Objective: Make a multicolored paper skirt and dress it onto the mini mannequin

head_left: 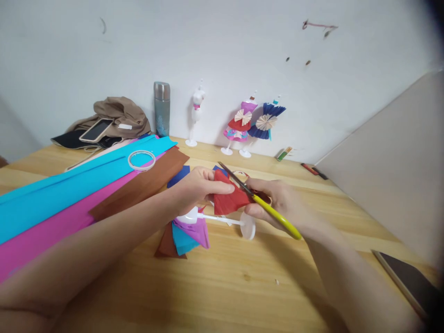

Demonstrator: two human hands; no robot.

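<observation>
Between the thumb and fingers of my left hand (pixel 197 187) is a piece of red crepe paper (pixel 227 200). My right hand (pixel 274 196) grips a pair of scissors (pixel 274 215) with yellow handles, and the blades lie along the red paper's upper right edge. Whether the blades are apart is hard to make out. Below my hands a white mini mannequin (pixel 215 218) lies on its side, its round base to the right. Purple (pixel 199 231), turquoise (pixel 183 240) and brown (pixel 169 243) paper pieces surround its body. Blue paper (pixel 179 175) shows behind my left hand.
Long crepe paper sheets (pixel 69 180) cover the left, with a white tape roll (pixel 130 162) on top. Along the wall stand a thermos (pixel 162 111), a bare mannequin (pixel 197 111) and two dressed mannequins (pixel 241 122). A cap (pixel 69 137) and phone (pixel 97 130) lie far left; a dark device (pixel 405 277) lies right.
</observation>
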